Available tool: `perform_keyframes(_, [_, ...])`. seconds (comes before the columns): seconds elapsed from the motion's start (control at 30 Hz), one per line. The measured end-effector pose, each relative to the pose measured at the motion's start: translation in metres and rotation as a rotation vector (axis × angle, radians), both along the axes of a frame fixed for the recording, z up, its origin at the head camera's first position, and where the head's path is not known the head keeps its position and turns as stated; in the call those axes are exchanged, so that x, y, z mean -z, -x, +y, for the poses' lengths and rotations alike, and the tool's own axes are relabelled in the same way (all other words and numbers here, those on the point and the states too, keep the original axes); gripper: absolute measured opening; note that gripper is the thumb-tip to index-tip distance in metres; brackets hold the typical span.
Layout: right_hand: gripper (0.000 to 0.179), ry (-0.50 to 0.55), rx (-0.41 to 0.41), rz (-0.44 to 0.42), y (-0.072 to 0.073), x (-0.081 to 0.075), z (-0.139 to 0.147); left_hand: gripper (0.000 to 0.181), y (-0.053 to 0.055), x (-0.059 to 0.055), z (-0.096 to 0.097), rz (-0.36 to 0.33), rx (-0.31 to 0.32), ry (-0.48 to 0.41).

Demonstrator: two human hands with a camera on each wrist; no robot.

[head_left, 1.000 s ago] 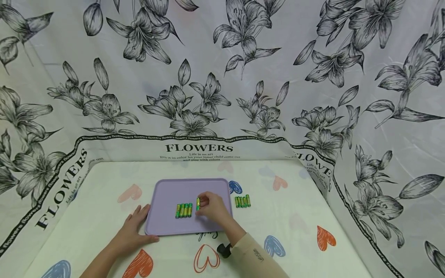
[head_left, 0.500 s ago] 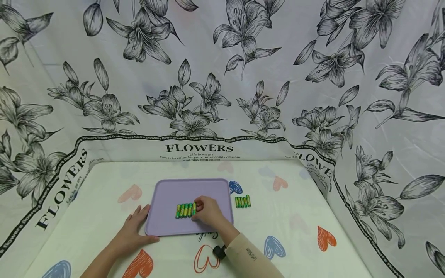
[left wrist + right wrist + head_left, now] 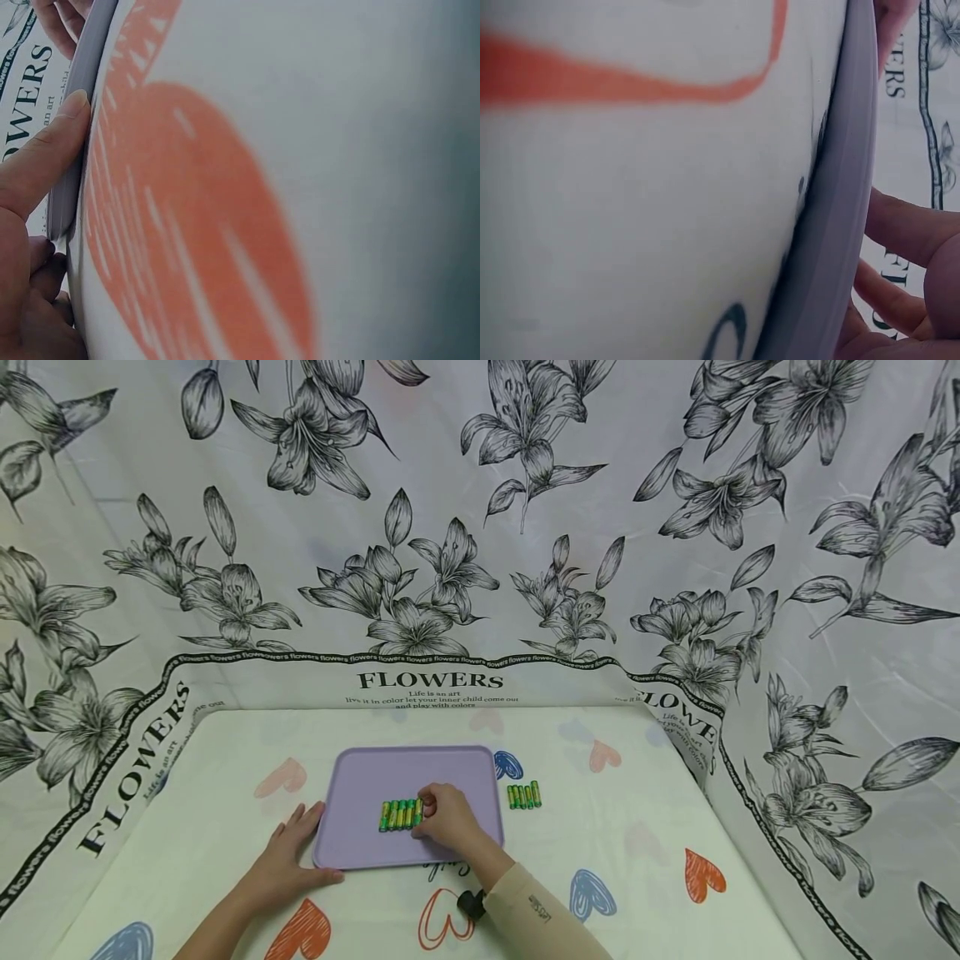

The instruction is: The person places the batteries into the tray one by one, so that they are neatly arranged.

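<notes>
Green-and-yellow batteries (image 3: 394,816) lie side by side in a row on a lilac tray (image 3: 390,768). At the row's right end, my right hand (image 3: 452,820) pinches one battery (image 3: 419,811) between thumb and fingers, right beside its neighbour. The right wrist view shows that hand behind the tray's wall (image 3: 821,240), its grip hidden. My left hand (image 3: 281,860) rests at the tray's near left corner with fairly straight fingers. Its thumb (image 3: 56,142) touches the tray's near side in the left wrist view.
Right of the tray, several more batteries (image 3: 524,794) lie in a row on the heart-patterned tablecloth (image 3: 637,827). A flower-printed curtain (image 3: 450,610) encloses the back and sides. A black object (image 3: 471,905) sits by the right sleeve.
My right hand has moved left with the battery, bringing it from apart to the right end of the row. During the last half second it has hardly moved. The left hand stays put.
</notes>
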State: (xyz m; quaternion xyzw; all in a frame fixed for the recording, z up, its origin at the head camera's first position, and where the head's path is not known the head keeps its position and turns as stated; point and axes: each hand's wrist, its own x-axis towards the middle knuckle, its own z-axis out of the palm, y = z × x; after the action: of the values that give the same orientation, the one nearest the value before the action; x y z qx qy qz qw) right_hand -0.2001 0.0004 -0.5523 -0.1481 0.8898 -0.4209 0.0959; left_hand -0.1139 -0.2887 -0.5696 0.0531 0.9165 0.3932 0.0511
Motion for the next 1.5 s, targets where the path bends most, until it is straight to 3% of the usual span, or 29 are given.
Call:
perform_keyframes(0.27, [0.061,0.043,0.048,-0.045,-0.001,-0.003,0.007,0.124,0.001,0.002,-0.001,0.009,0.002,0.002])
perform_keyframes(0.47, [0.059,0.144,0.058,-0.046,0.003,-0.012,0.022,0.125,0.001,0.003,-0.001,0.022,0.003,0.002])
perform_keyframes(0.63, [0.058,0.197,0.07,-0.042,0.006,-0.027,0.044,0.124,0.001,0.004,-0.001,0.035,-0.002,0.0])
perform_keyframes(0.93, [0.054,0.231,0.141,0.034,0.01,-0.039,0.095,0.126,0.002,0.005,0.0,0.019,-0.005,0.011])
perform_keyframes(1.27, [0.054,0.203,0.281,0.026,0.016,-0.026,0.154,0.125,0.0,0.003,0.001,0.032,-0.002,0.015])
perform_keyframes(1.5, [0.059,0.148,0.391,-0.066,0.021,-0.015,0.183,0.126,0.0,0.002,0.0,0.018,-0.006,0.027])
